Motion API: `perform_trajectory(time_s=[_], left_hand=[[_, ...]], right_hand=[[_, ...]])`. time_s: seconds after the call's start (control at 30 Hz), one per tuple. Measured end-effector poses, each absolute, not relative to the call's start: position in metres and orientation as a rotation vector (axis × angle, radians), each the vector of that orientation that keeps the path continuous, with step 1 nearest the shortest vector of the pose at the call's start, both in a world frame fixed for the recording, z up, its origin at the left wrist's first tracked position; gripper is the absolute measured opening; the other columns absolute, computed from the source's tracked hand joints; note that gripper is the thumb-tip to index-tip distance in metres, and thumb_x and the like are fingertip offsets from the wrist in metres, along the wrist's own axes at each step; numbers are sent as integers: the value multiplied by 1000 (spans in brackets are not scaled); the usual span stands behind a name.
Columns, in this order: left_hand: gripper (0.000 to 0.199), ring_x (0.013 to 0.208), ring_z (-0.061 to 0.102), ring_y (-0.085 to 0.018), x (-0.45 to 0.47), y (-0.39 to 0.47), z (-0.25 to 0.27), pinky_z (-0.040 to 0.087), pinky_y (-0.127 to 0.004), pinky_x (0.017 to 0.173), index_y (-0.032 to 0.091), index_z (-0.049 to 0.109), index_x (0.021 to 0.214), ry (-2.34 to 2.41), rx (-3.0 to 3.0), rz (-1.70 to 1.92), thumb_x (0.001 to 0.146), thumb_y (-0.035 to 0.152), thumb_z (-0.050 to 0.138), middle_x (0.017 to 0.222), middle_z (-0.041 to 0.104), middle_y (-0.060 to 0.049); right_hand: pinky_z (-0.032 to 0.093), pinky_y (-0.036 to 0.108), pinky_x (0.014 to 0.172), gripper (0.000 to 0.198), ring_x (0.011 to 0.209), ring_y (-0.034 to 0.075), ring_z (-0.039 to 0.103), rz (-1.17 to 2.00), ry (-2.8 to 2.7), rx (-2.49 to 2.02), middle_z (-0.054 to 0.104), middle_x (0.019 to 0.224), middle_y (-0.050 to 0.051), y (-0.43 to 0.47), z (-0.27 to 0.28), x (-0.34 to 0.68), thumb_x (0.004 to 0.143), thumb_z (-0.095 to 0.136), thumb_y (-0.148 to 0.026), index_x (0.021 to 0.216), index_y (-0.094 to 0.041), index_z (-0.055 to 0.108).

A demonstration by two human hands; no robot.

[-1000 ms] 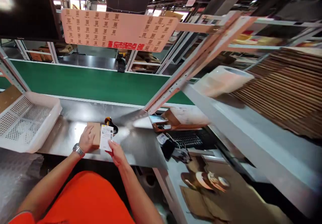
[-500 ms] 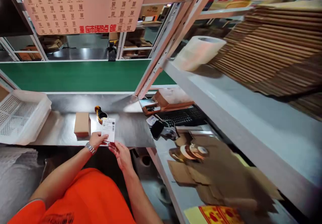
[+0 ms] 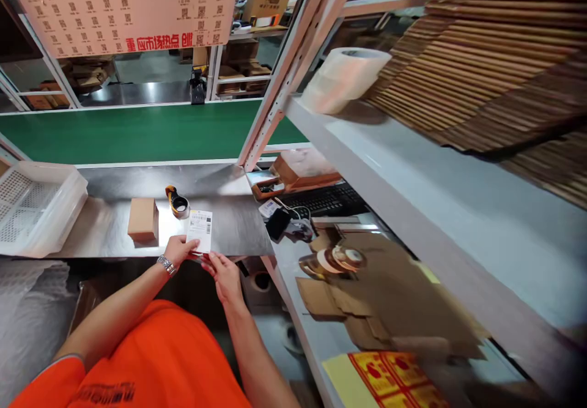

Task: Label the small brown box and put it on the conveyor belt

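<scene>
Both hands now pinch the label: left hand has come off the small box and grips the white shipping label by its lower edge, right hand gripping the same edge, lower centre of frame. I judge backing-peeling is underway. Box sits free on the steel worktop, tape dispenser just beyond. White perforated crate, left edge: nothing visible inside.

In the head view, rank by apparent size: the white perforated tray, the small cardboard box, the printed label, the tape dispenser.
1. white perforated tray, partly cut off
2. small cardboard box
3. printed label, held in both hands
4. tape dispenser

The last two look close, so their order is unsure.
</scene>
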State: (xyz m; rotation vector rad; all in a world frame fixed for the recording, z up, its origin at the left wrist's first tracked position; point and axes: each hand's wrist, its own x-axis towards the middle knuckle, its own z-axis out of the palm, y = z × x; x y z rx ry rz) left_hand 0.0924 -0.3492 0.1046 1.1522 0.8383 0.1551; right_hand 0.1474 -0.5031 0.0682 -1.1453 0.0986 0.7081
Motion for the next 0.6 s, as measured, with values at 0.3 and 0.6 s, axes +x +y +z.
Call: perform_trajectory(time_s=[0.3,0.6], left_hand=[[52,130,71,-36,91,-369,98,61,-50,109,13,78,121,811,1624,229,73,27,92,143,72,-21],[36,86,75,-27,73,-388,100,59,-39,87,20,84,88,255,1978,-62,92,50,65,91,84,-10]], right_hand=[[61,31,62,51,78,25,78,608,101,-1248,82,78,7,-517,65,144,62,97,-61,85,-18,85],[62,36,62,42,73,26,75,507,-69,-1379,84,81,9,-552,60,115,76,84,-61,82,-19,85]])
